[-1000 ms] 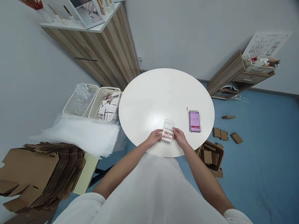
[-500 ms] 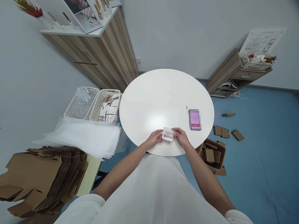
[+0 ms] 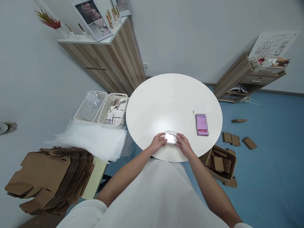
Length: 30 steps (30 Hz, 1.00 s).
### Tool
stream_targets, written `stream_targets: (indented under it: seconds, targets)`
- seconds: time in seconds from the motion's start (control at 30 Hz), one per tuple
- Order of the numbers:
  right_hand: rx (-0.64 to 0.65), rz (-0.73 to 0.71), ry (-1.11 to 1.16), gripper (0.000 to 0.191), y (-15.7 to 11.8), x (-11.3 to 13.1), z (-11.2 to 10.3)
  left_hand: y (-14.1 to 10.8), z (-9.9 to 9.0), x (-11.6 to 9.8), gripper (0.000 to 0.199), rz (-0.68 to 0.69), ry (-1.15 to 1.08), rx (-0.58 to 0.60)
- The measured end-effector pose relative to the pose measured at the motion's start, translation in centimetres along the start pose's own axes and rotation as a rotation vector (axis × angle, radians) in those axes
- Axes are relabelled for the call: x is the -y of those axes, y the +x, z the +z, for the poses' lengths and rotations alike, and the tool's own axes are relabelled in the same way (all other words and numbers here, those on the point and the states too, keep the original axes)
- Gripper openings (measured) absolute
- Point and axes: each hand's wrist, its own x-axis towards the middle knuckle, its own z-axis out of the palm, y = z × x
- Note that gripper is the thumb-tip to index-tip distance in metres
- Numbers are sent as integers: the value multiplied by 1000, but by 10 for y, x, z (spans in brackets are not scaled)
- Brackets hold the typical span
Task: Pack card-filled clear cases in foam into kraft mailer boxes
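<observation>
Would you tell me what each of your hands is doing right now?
Left hand: partly closed, holding one side of the small clear case.
Right hand: partly closed, holding the other side.

The small clear case (image 3: 170, 137) — lid raised earlier — is now closed.

Workroom or small packing room, nail-product type. 1 round white table (image 3: 173, 104); 1 stack of flattened brown cardboard (image 3: 45, 177); 1 carton of small brown boxes (image 3: 219, 161); 2 white plastic baskets, 1 with clear plastic (image 3: 91, 106), 1 with printed cards (image 3: 116, 110); 1 wood-grain cabinet (image 3: 102, 60) bearing framed pictures of hands (image 3: 93, 19); blue floor (image 3: 268, 145).
</observation>
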Motion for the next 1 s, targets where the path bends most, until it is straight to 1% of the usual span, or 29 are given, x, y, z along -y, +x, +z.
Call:
stream_targets:
  seconds: [0.07, 0.13, 0.27, 0.37, 0.5, 0.63, 0.73, 0.87, 1.0]
  targets:
    - [-26, 2, -66, 38, -4, -6, 1, 1, 1, -1, 53, 23, 24, -10]
    - [-72, -30, -99, 42, -7, -11, 2, 2, 2, 0, 52, 53, 75, -26]
    - [-112, -52, -76, 44, -7, -14, 6, 5, 1, 3, 43, 131, 210, -81]
    - [-128, -49, -112, 44, -4, -12, 12, 6, -8, 2, 39, 142, 280, -105]
    - [-172, -85, -282, 45, 3, -8, 28, 7, -26, -9, 41, 116, 347, -114]
    - [-181, -117, -400, 49, 12, -9, 52, 5, -47, -23, 41, 153, 427, -137]
    - [-164, -131, -475, 47, 22, -12, 78, 2, -67, -32, 37, 215, 537, -218]
    - [-122, -157, -537, 41, 39, -20, 117, -1, -98, -42, 29, 287, 653, -300]
    - [-89, -164, -551, 47, 58, -30, 154, 5, -131, -44, 34, 295, 651, -369]
